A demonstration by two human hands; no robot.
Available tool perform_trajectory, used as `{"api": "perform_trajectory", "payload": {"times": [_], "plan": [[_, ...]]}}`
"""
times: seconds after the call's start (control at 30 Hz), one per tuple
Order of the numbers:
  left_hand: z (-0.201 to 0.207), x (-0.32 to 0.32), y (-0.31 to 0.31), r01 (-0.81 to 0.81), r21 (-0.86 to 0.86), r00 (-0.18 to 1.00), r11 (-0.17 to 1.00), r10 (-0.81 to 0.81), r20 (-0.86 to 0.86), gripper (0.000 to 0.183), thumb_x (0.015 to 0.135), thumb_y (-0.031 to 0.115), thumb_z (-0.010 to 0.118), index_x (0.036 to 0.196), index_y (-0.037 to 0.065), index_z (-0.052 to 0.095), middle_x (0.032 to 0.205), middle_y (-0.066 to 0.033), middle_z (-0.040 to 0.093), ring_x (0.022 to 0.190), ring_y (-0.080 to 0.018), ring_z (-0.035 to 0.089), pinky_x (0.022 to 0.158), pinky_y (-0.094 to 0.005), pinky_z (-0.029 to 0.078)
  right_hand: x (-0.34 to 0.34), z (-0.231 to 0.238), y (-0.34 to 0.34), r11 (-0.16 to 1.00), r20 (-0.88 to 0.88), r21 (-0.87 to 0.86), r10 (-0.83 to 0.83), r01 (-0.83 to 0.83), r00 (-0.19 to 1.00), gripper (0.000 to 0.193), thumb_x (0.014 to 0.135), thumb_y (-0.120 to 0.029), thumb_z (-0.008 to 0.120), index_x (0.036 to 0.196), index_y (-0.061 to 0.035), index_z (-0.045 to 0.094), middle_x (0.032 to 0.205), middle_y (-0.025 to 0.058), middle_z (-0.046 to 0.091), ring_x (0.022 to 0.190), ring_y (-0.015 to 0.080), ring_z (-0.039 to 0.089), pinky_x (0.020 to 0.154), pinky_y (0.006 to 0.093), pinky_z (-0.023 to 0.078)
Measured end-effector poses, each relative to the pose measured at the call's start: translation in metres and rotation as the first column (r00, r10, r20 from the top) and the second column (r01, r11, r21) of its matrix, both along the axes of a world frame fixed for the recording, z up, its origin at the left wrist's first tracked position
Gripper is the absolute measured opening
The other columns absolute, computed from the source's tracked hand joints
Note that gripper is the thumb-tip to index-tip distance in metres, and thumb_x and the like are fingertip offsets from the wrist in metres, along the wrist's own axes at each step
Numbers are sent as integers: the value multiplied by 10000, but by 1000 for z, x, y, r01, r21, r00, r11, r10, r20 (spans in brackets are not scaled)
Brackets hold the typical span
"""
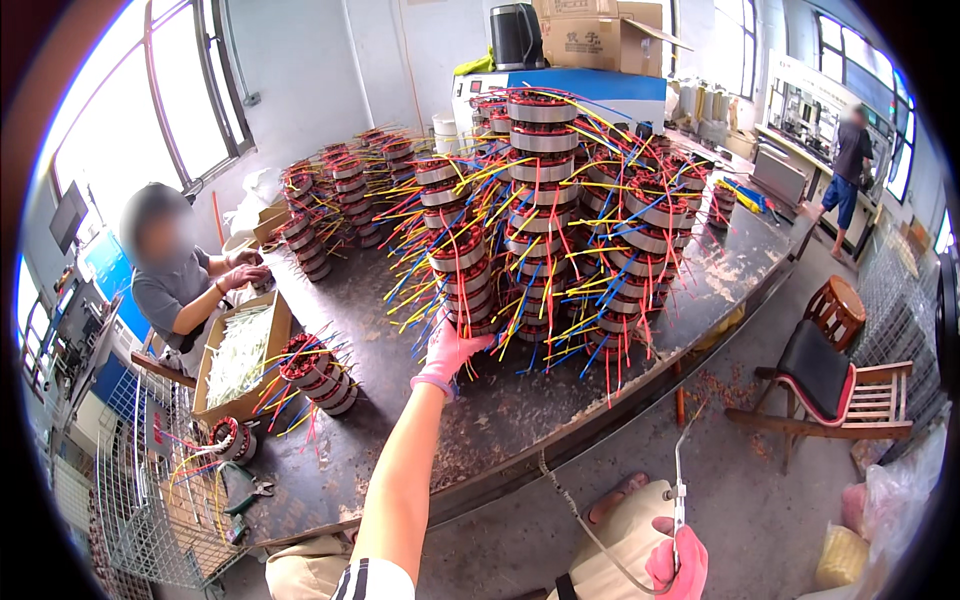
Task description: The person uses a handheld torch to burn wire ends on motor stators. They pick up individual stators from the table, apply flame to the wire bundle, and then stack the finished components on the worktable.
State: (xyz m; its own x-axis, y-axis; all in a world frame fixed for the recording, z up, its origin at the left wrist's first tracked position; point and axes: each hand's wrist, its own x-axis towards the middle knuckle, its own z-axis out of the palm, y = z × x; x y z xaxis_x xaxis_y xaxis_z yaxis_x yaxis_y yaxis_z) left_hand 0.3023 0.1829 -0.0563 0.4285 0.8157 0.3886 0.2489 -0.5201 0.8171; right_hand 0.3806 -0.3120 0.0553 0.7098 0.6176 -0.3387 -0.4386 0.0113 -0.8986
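Item, left hand [455, 357]: pink-gloved, at the foot of the near wire-wound ring stack [460, 262]; thumb reaching right along the base, the other fingers partly hidden by leads, so I cannot tell from my end whether they grip or only touch.

Item, near wire-wound ring stack: on the dark table [390, 440], ahead of the left forearm, among taller stacks. Long axis roughly upright, top tipped a little left in my view; red, blue and yellow leads stick out sideways, many to the left.

Item, right hand [680, 562]: pink-gloved, low at the right, off the table's near edge; fingers wrapped around the thin-nozzled tool [680, 495].

Item, thin-nozzled tool: long axis nearly upright in my view, slim bent nozzle pointing up and slightly right at its tip, flexible hose [590, 530] looping left toward the table edge.

Item, on the table's left: a short ring stack [320, 376], a single wound ring [233, 440], pliers [250, 494], an open cardboard box [279, 335] of pale strips.

Item, beyond that box: a seated co-worker [178, 285], both hands close together over the table
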Motion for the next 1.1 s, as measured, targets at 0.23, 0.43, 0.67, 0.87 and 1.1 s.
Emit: {"api": "perform_trajectory", "payload": {"times": [0.23, 0.43, 0.67, 0.87, 1.1], "plan": [[1, 14, -6, 34, 35, 999, 999, -34, 13, 604, 689, 221, 848, 1210, 36, 603, 1165, -133, 669, 1071, -249, 634, 946, -372, 490, 4, 3, 5, 1000, 3, -17, -6, 6, 1000, 440, 1064, -332, 404, 1215, 37, 591, 593, -70, 257, 510, 45, 245, 484, 235, 167], [15, 7, -12, 35, -4, 999, 999, -35, -40, 554, 681, 245, 848, 1151, 29, 649, 1100, -120, 710, 1012, -242, 671, 901, -380, 514, 8, -2, 4, 999, -43, 32, -23, 24, 999, 447, 1059, -334, 423, 1219, 48, 590, 577, -72, 263, 489, 42, 240, 463, 236, 157], [2, -14, -10, 96, -86, 994, 992, -91, 52, 739, 609, 307, 901, 1245, 68, 609, 1223, -99, 667, 1122, -263, 632, 980, -387, 484, 12, -1, -2, 1000, 5, 22, -6, 6, 1000, 441, 1059, -331, 427, 1210, 44, 603, 567, -72, 269, 478, 40, 239, 456, 233, 153], [6, -38, -27, 223, -101, 964, 970, -204, 170, 883, 590, 266, 921, 1335, 23, 514, 1283, -110, 631, 1182, -221, 594, 1038, -377, 460, 7, -9, -11, 999, -1, 34, -4, 4, 1000, 438, 1056, -327, 436, 1212, 46, 606, 570, -74, 267, 481, 38, 242, 452, 233, 154], [26, -58, -76, 394, -263, 912, 881, -339, 231, 906, 593, 54, 931, 1358, 54, 445, 1341, -74, 564, 1246, -190, 537, 1076, -378, 445, 8, -29, -26, 986, -14, 156, 58, -55, 998, 483, 1052, -341, 452, 1210, 109, 531, 510, -36, 355, 455, 55, 301, 451, 234, 218]]}}
